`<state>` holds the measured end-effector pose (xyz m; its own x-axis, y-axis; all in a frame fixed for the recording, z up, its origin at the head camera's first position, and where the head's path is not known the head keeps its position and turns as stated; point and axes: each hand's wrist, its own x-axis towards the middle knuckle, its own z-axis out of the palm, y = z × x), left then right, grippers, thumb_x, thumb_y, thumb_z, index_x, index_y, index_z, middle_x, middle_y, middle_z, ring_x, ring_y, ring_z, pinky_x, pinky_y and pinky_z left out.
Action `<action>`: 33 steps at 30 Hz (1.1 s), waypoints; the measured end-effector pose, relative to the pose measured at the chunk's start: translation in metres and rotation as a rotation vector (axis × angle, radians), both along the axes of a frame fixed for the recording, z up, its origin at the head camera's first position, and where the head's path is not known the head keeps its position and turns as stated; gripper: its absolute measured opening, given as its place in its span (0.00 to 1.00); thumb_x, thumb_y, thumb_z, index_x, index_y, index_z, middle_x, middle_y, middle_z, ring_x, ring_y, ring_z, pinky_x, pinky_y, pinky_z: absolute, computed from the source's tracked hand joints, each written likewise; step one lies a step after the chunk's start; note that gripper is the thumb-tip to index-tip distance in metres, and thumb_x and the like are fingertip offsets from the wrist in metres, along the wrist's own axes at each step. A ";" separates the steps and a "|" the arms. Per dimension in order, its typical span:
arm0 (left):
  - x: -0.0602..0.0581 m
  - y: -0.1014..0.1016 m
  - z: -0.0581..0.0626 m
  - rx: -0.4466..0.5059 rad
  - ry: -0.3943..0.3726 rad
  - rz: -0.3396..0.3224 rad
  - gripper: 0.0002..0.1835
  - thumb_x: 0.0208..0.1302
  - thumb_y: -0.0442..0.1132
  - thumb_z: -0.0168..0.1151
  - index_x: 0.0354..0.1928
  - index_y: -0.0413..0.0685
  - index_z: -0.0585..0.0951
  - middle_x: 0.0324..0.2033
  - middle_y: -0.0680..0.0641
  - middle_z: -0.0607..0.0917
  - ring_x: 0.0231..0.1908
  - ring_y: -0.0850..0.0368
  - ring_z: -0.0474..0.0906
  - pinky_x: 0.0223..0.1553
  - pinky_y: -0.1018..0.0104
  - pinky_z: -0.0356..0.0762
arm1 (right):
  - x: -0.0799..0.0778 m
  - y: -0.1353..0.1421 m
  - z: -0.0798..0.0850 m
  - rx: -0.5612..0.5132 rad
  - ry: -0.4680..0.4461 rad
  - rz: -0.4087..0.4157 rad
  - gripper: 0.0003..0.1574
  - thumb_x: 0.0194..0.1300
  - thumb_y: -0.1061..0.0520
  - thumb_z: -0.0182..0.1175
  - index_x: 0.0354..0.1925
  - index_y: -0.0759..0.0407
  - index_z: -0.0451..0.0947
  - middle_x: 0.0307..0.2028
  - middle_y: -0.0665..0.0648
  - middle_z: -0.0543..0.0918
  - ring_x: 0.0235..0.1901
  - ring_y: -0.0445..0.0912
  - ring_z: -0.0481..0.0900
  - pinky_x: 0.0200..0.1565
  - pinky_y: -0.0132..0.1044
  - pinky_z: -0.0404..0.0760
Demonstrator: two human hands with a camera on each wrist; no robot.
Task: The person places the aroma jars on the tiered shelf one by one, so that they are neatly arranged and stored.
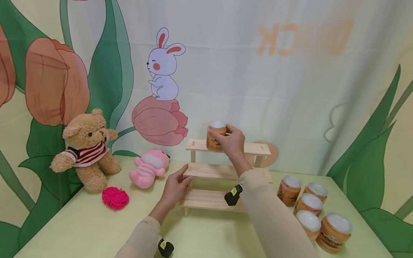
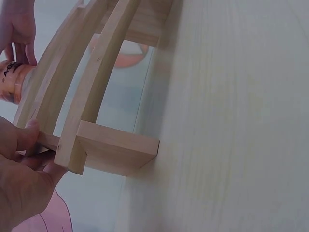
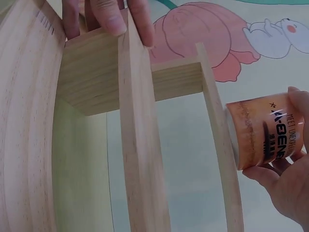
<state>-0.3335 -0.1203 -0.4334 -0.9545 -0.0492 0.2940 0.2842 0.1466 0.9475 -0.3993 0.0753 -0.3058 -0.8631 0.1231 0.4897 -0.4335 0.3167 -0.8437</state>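
Note:
An orange can with a pale lid (image 1: 214, 139) stands upright at the top tier of a three-tier wooden shelf (image 1: 213, 171), left of the tier's middle. My right hand (image 1: 233, 141) grips it from the right side, thumb across the front. In the right wrist view, the base of the can (image 3: 263, 129) is right at the top board. My left hand (image 1: 175, 184) pinches the left end of the middle tier. Seen from the left wrist, the left thumb and fingers (image 2: 26, 137) close around that board's end.
Several similar orange cans (image 1: 309, 204) stand grouped right of the shelf. On the left sit a teddy bear (image 1: 88, 150), a pink plush toy (image 1: 150, 168) and a ball of pink yarn (image 1: 115, 198). A printed curtain (image 1: 219, 71) hangs behind the table (image 1: 80, 229).

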 end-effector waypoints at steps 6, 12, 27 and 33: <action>0.002 0.002 0.002 -0.006 -0.001 -0.004 0.30 0.69 0.30 0.62 0.72 0.43 0.69 0.31 0.44 0.82 0.23 0.58 0.68 0.20 0.73 0.66 | -0.006 -0.006 -0.001 0.043 0.020 -0.043 0.31 0.57 0.43 0.75 0.51 0.61 0.82 0.47 0.58 0.83 0.46 0.51 0.80 0.46 0.47 0.81; 0.002 0.002 0.004 0.003 -0.008 -0.010 0.30 0.69 0.30 0.62 0.72 0.44 0.68 0.32 0.43 0.83 0.22 0.59 0.67 0.20 0.73 0.65 | -0.002 -0.005 0.000 0.031 -0.037 -0.049 0.46 0.57 0.40 0.74 0.64 0.63 0.72 0.53 0.62 0.79 0.53 0.55 0.77 0.50 0.50 0.80; 0.003 0.002 0.002 -0.028 -0.013 0.003 0.30 0.69 0.31 0.63 0.72 0.47 0.69 0.36 0.36 0.83 0.24 0.58 0.69 0.21 0.73 0.66 | 0.047 0.054 -0.010 0.122 0.036 -0.062 0.46 0.57 0.40 0.74 0.65 0.62 0.70 0.59 0.60 0.78 0.58 0.53 0.75 0.56 0.49 0.77; 0.001 0.002 0.001 -0.044 0.003 0.029 0.29 0.69 0.30 0.63 0.71 0.46 0.71 0.38 0.40 0.85 0.29 0.56 0.73 0.22 0.73 0.67 | 0.082 0.086 -0.010 0.054 0.042 -0.010 0.42 0.59 0.45 0.74 0.64 0.63 0.72 0.58 0.60 0.78 0.59 0.53 0.75 0.57 0.49 0.76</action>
<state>-0.3321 -0.1186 -0.4326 -0.9519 -0.0637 0.2998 0.2826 0.1960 0.9390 -0.3170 0.1614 -0.3160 -0.8408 0.1042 0.5313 -0.4644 0.3656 -0.8067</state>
